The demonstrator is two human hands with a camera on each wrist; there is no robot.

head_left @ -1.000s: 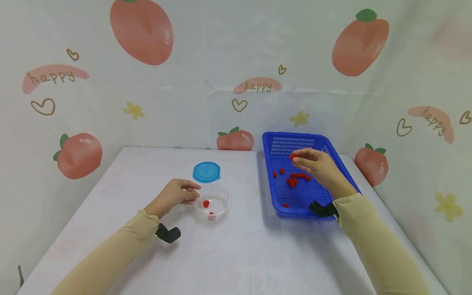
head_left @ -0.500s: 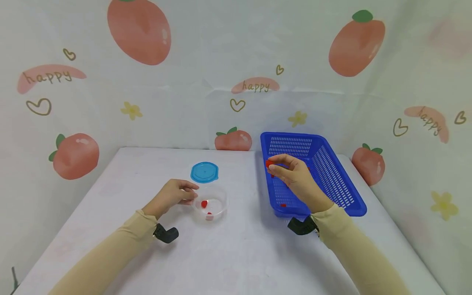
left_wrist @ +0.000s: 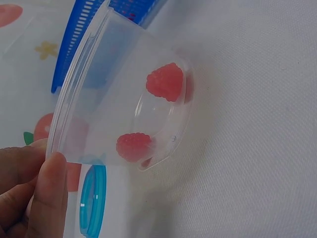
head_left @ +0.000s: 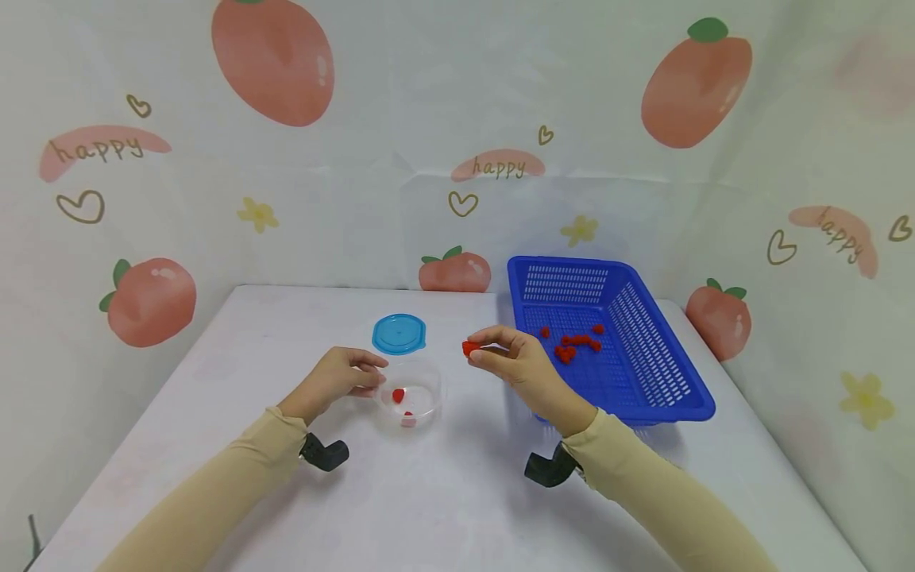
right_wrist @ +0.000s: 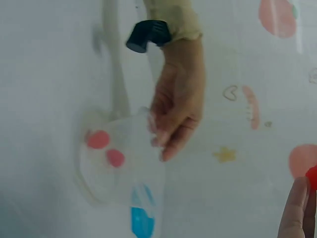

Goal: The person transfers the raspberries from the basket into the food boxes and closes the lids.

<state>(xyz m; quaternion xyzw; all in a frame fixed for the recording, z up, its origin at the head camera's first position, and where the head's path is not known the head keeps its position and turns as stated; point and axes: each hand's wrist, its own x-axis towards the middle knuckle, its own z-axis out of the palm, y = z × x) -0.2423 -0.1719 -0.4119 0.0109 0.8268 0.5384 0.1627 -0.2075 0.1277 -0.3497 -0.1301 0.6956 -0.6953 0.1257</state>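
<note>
My left hand pinches the rim of a clear plastic tub between thumb and fingers, at the tub's left side. Two raspberries lie apart on the tub's floor. Between thumb and fingertips my right hand holds another red raspberry above the white table, between the tub and the blue basket. In the right wrist view that raspberry shows only in part at the right edge. Several more raspberries rest on the basket's floor.
A round blue lid lies on the table behind the tub. The basket stands at the back right, near the printed cloth backdrop. Black wrist cameras hang below both wrists.
My right hand has moved left and toward me, out from over the basket, carrying the raspberry. The left hand stays on the tub's rim.
</note>
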